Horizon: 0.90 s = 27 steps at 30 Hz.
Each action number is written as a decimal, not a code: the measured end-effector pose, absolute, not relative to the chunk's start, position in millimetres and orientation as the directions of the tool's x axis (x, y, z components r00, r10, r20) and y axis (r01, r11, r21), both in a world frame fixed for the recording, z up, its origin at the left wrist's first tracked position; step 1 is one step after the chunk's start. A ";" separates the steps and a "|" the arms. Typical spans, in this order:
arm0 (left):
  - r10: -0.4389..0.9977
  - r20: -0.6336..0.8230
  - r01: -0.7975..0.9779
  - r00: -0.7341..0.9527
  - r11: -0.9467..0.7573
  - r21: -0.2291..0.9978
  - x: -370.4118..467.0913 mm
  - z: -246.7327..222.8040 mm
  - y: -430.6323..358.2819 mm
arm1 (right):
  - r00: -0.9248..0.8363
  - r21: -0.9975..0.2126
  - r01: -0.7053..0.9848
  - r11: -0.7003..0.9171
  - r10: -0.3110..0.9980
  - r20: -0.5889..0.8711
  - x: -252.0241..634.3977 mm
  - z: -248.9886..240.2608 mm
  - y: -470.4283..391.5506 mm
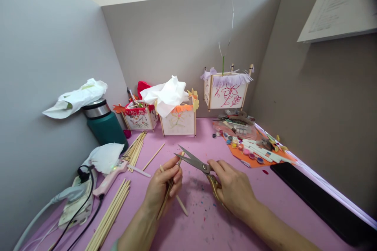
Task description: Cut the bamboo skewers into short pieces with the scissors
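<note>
My left hand [167, 180] is closed around a thin wooden stick [164, 202], which slants up through the fist and shows its tip above the fingers. A second, paler stick [182, 205] crosses it behind the fingers; whether it is tied, glued or just held there is hidden. My right hand [234, 188] grips a pair of scissors [196, 162] by its gold-coloured handles. The scissor blades are parted and reach left to the upper end of the stick, one blade lying over it or touching it; I cannot tell which.
Loose sticks [110, 215] lie at left beside a pink glue gun [112, 178], a power strip [77, 200] and a green bottle [107, 127]. Paper lanterns [179, 125] stand at the back. Paint pots [235, 141] and a black phone-like slab [318, 200] lie at right.
</note>
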<state>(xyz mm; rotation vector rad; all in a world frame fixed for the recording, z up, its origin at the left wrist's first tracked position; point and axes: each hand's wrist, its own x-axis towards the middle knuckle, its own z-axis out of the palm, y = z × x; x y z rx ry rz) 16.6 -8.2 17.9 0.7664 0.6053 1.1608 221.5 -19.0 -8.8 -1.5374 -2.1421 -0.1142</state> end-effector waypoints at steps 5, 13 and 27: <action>0.960 -0.057 -0.564 0.274 0.209 0.799 15.7 16.2 -7.2 | -0.263 -0.221 0.902 0.372 0.876 0.403 223.4 -6.0 -18.0; 0.960 -0.045 -0.578 0.277 0.204 0.790 14.7 15.7 -9.1 | -0.276 -0.268 0.885 0.380 0.893 0.356 220.8 -8.5 -16.9; 0.978 -0.082 -0.637 0.191 0.187 0.748 6.2 14.2 3.4 | -0.163 -0.121 0.969 0.217 0.923 0.349 235.8 -3.2 -5.1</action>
